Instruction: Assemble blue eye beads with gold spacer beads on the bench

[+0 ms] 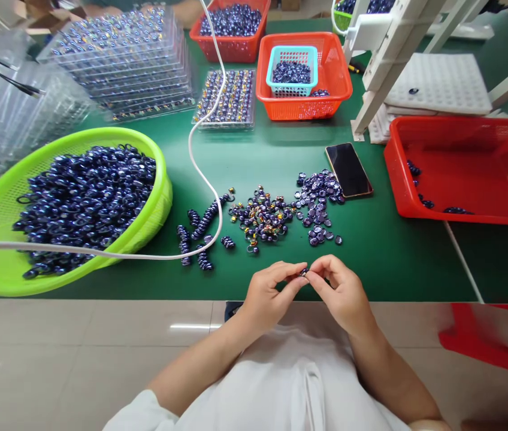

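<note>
My left hand [274, 290] and my right hand [342, 292] meet near the front edge of the green table, fingertips pinched on a small dark-blue shiny part [304, 272]. The fingers cover most of it, so its exact kind is hidden. Just beyond lies a loose pile of dark pieces with gold-coloured bits [263, 216]. To its right are small dark discs [319, 194], a few scattered toward my right hand. Short coiled-looking stacks of dark rings [209, 216] lie to the left.
A lime-green basket [166, 185] heaped with dark rings stands at left. Behind are stacked clear trays [123, 66], a filled tray [224, 99] and an orange basket [339, 99]. A phone [349, 169] and red bin [474, 167] are at right. A white cable [197, 158] crosses the table.
</note>
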Tool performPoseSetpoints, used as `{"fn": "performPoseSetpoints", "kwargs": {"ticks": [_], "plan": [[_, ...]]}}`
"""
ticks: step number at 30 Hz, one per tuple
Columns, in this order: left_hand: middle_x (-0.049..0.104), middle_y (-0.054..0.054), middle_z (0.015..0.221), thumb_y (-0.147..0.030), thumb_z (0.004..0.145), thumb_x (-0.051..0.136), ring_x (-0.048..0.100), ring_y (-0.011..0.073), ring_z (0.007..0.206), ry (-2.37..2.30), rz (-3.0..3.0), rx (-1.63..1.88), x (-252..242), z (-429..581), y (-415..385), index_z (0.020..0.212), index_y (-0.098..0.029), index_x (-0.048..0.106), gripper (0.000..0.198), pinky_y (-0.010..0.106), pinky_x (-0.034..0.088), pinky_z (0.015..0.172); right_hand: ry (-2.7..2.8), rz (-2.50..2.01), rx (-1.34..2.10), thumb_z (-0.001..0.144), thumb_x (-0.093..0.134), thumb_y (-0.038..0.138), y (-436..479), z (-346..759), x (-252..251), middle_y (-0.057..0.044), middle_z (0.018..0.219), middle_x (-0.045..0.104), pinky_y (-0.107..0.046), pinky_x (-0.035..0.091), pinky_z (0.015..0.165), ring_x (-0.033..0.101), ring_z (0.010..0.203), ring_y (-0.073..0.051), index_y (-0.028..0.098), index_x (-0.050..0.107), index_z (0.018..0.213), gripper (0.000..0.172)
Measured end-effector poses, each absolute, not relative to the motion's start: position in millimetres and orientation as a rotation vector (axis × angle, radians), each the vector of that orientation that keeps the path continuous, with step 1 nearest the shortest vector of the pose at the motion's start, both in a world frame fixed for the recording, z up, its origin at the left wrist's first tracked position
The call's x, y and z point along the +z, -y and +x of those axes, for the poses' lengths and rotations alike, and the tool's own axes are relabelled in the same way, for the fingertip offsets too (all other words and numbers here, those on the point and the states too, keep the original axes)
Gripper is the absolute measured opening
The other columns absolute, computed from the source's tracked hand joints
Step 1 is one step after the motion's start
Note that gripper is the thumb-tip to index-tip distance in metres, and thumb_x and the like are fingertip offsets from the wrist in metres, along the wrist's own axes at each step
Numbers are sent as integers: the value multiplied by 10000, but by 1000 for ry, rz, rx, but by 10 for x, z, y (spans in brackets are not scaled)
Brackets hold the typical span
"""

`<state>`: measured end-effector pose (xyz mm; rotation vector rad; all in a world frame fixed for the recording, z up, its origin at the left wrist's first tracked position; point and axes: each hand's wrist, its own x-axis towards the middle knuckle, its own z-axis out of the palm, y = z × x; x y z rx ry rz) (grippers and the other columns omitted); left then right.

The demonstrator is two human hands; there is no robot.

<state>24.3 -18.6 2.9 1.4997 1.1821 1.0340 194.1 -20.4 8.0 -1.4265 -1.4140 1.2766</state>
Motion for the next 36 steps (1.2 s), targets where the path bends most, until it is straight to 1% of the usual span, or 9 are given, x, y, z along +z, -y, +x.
{"fn": "performPoseSetpoints", "kwargs": {"ticks": [6, 10, 14, 16, 21, 25, 29, 32, 36], "plan": [[769, 78, 884, -237, 856, 690, 693, 176, 771, -1160, 1195, 981, 58, 221, 171, 949, -161, 776, 148, 260, 528, 689, 1412, -1361, 1366, 953, 573, 327, 231, 1950, 42, -1, 816, 603, -243, 488, 668, 586, 731, -142, 221, 592, 910, 116], [755, 58, 782, -274, 819, 720, 647, 144, 685, -1082, 901, 883, 120, 190, 121, 888, -144, 762, 153, 227, 479, 616, 1567, -1248, 1223, 963, 563, 241, 242, 2029, -2, -7, 859, 613, -255, 499, 700, 599, 771, -143, 245, 642, 1001, 89], [708, 27, 670, -290, 771, 763, 535, 92, 575, -1056, 745, 857, 96, 160, 86, 851, -133, 766, 176, 205, 398, 560, 1863, -973, 970, 945, 516, 71, 232, 2130, -11, -18, 918, 574, -254, 505, 702, 586, 803, -129, 304, 623, 1235, 387], [696, 25, 664, -296, 755, 776, 518, 89, 568, -1042, 702, 842, 63, 160, 82, 847, -131, 769, 189, 211, 388, 561, 2024, -883, 817, 928, 501, 23, 225, 2166, -3, -32, 971, 554, -274, 510, 718, 578, 831, -132, 323, 602, 1288, 480], [716, 41, 721, -312, 735, 802, 555, 101, 601, -1002, 638, 789, 34, 193, 80, 864, -136, 779, 219, 219, 405, 576, 2206, -834, 481, 893, 596, 46, 209, 2194, 1, -63, 1012, 591, -336, 497, 724, 584, 850, -164, 275, 648, 1196, 383], [706, 26, 682, -326, 746, 805, 534, 86, 574, -1032, 707, 814, 77, 207, 85, 869, -136, 785, 227, 206, 416, 561, 2106, -860, 546, 872, 601, 15, 220, 2172, -21, -66, 965, 649, -338, 510, 734, 616, 852, -174, 226, 600, 1212, 400], [749, 51, 773, -321, 799, 765, 608, 117, 655, -1061, 829, 832, 116, 205, 118, 929, -154, 791, 213, 208, 464, 588, 1903, -975, 630, 849, 619, -6, 252, 2134, -34, -46, 949, 682, -316, 531, 744, 643, 847, -166, 230, 592, 1150, 383], [764, 69, 844, -279, 845, 718, 666, 148, 732, -1061, 984, 873, 132, 206, 146, 974, -161, 792, 190, 232, 514, 658, 1863, -1004, 642, 845, 634, -7, 274, 2115, -26, -43, 965, 688, -307, 540, 748, 654, 859, -165, 237, 609, 1125, 372], [750, 80, 851, -207, 869, 678, 683, 169, 770, -1058, 1245, 946, 133, 202, 165, 1018, -158, 790, 193, 260, 536, 707, 1884, -1007, 599, 853, 640, 4, 284, 2098, -10, -50, 977, 688, -303, 545, 740, 657, 867, -166, 241, 630, 1134, 367]]}}
